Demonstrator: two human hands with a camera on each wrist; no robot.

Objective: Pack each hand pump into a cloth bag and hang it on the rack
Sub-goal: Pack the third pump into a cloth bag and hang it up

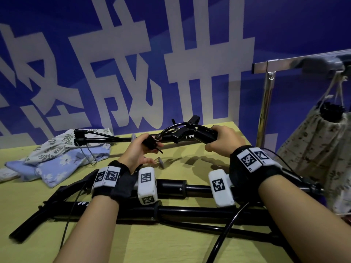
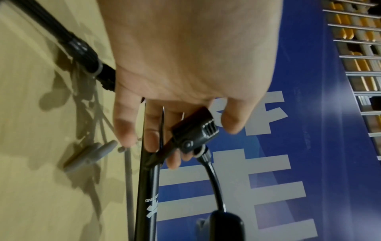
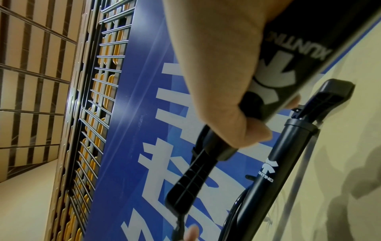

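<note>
A: Where was the pump I was working on?

B: I had the hand pump [image 1: 191, 136] lifted just above the far side of the yellow table [image 1: 171, 249]. My right hand [image 1: 224, 141] was wrapped around its black barrel at the right end. My left hand [image 1: 136, 150] was pinching the hose head [image 2: 193, 130] between thumb and fingers, with the hose [image 2: 214, 179] looping back to the pump body.

A: Other pumps?

B: 2 more black pumps [image 1: 171, 186] lay across the near side of the table under my wrists, side by side. 1 more pump [image 1: 98, 138] lay at far left, its end resting on the cloth bags.

A: Bags?

B: A leaf-print cloth bag [image 1: 62, 143] lay on top of a blue floral cloth bag [image 1: 57, 168] at the far left of the table, both flat. A small grey adapter piece [image 1: 159, 161] sat on the table just near my left hand.

A: Rack?

B: The metal rack [image 1: 266, 95] stood at the right, past the table edge. 1 filled floral bag [image 1: 313, 145] hung from its bar by drawstrings, with something black showing at the mouth.
</note>
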